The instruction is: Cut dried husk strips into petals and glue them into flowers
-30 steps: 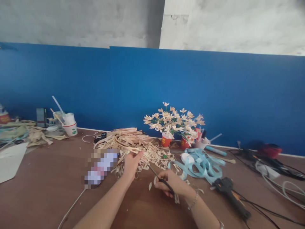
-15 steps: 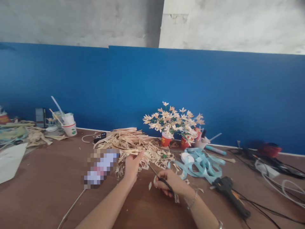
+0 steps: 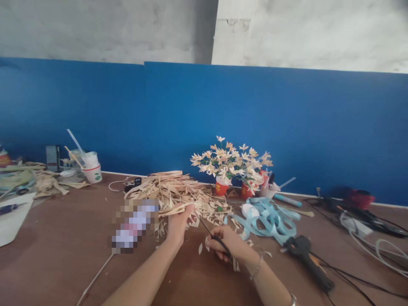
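While the left hand (image 3: 177, 225) pinches a pale dried strip (image 3: 179, 209) between thumb and fingers, the right hand (image 3: 225, 243) is closed around the handles of a pair of scissors (image 3: 219, 241). The blades slant up toward the left fingertips; whether they are parted is too small to tell. The strip lies at the near edge of a loose pile of dried strips (image 3: 168, 187) on the brown worktop (image 3: 63, 238), and a few small scraps (image 3: 200, 248) lie just beside the right hand. Behind the pile's right end, pale flowers (image 3: 229, 161) stand in red cups (image 3: 222, 187). Light blue ribbon (image 3: 274, 219) is heaped to the right, with a black glue gun (image 3: 309, 261) in front of it. A pixelated object (image 3: 135, 225) lies left of the left hand, a cable (image 3: 95, 278) running from its near end.
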Motion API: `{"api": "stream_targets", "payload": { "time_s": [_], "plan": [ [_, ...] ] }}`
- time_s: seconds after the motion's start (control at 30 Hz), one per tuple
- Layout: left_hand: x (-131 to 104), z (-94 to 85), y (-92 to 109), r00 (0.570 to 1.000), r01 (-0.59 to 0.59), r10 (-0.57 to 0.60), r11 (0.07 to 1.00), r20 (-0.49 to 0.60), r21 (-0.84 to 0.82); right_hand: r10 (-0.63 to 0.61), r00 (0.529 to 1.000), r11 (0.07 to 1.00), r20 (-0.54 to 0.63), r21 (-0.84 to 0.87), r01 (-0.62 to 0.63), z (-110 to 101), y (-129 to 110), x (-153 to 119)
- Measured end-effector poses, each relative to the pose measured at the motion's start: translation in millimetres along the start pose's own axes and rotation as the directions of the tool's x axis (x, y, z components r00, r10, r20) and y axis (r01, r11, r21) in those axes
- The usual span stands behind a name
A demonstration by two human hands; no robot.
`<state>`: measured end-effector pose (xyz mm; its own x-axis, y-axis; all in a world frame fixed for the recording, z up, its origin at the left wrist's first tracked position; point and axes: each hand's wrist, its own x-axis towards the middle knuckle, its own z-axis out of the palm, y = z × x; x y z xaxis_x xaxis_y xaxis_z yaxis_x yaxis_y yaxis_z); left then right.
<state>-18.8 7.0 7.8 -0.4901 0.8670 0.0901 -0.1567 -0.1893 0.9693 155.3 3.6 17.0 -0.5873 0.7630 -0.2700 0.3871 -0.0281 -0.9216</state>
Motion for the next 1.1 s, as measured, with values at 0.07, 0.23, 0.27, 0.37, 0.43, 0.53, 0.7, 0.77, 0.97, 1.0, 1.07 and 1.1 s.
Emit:
{"api": "stream_targets", "payload": {
  "time_s": [0.07, 0.23, 0.27, 0.37, 0.43, 0.53, 0.7, 0.77, 0.97, 1.0, 1.07, 1.1],
  "plan": [
    [0, 0.2, 1, 1.0, 0.015, -0.015, 1.0, 0.018, -0.01, 0.006, 1.0, 1.0, -0.005, -0.017, -0.006, 0, 0, 0],
    [-2, 2.4, 6, 0.997, 0.065, -0.063, 0.997, 0.052, -0.047, 0.0, 1.0, 1.0, -0.012, -0.011, 0.0, 1, -1, 0],
    [-2, 2.6, 6, 0.996, 0.07, -0.067, 0.996, 0.058, -0.059, 0.001, 1.0, 1.0, -0.016, -0.004, -0.001, 1, -1, 1],
    [-2, 2.2, 3, 0.996, 0.067, -0.062, 0.996, 0.07, -0.067, -0.005, 1.0, 1.0, -0.015, 0.005, 0.005, 0, 1, 1],
    [-2, 1.5, 2, 0.996, 0.056, -0.053, 0.997, 0.073, -0.049, -0.013, 1.0, 1.0, -0.009, 0.011, 0.013, 0, 3, 2],
    [-2, 1.5, 1, 0.995, 0.065, -0.063, 0.998, 0.081, -0.02, -0.021, 1.0, 1.0, -0.014, 0.01, 0.022, -1, 6, 3],
    [-4, 3.7, 5, 0.987, 0.136, -0.133, 0.99, 0.087, -0.037, -0.017, 1.0, 1.0, -0.002, 0.006, 0.017, -3, 7, 4],
    [-5, 4.3, 7, 0.985, 0.155, -0.15, 0.986, 0.088, -0.061, -0.021, 1.0, 1.0, -0.004, -0.012, 0.021, -3, 5, 4],
    [-5, 6.0, 5, 0.978, 0.206, -0.199, 0.951, 0.057, -0.228, -0.001, 1.0, 0.998, -0.029, -0.06, -0.001, 0, -4, 1],
    [-5, 6.4, 4, 0.974, 0.228, -0.223, 0.941, 0.051, -0.251, 0.006, 0.999, 0.998, -0.039, -0.058, -0.008, 0, -5, 1],
    [-5, 7.3, 3, 0.965, 0.26, -0.257, 0.924, 0.047, -0.281, 0.011, 0.999, 0.998, -0.053, -0.058, -0.015, 1, -5, 1],
    [-5, 7.7, 3, 0.963, 0.267, -0.265, 0.918, 0.046, -0.292, 0.01, 0.998, 0.998, -0.056, -0.061, -0.014, 2, -5, 2]
  ]
}}
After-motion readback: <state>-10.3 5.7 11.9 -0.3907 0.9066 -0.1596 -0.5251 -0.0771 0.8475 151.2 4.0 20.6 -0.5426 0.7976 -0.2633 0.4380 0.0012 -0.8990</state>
